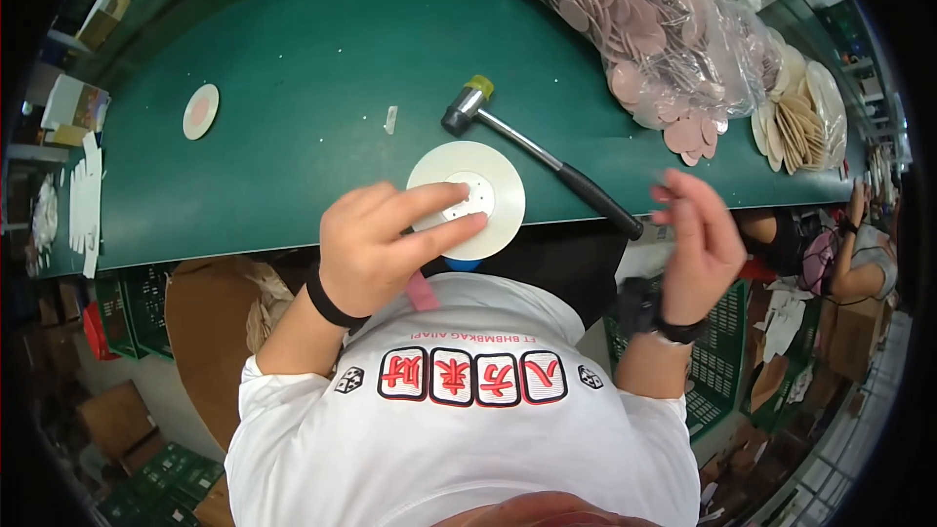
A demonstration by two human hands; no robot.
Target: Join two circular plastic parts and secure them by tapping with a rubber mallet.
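Evidently one piece is in hand and work on it looks under way, not complete. Beside the left edge of the green worktop lie flat white strips; farther in, a white round disc with a pink middle lies alone, perhaps a further-along piece, though I cannot be sure. A small whitish, label-like scrap is too tiny to read.

At the front edge, partly overhanging it, is a cream round disc with a white centre. The left hand rests two spread fingers on it; dark dots mark its centre, which has no pink covering. Just behind lies a black-and-yellow-headed hammer with a metal shaft, its black grip reaching the front edge.

Below, the white shirt bears red boxed characters and a small red line of lettering. The right hand is raised, fingers curled near the thumb; whether they pinch something I cannot tell. Toward the back right corner, a clear plastic bag of pink discs suggests plenty is left.
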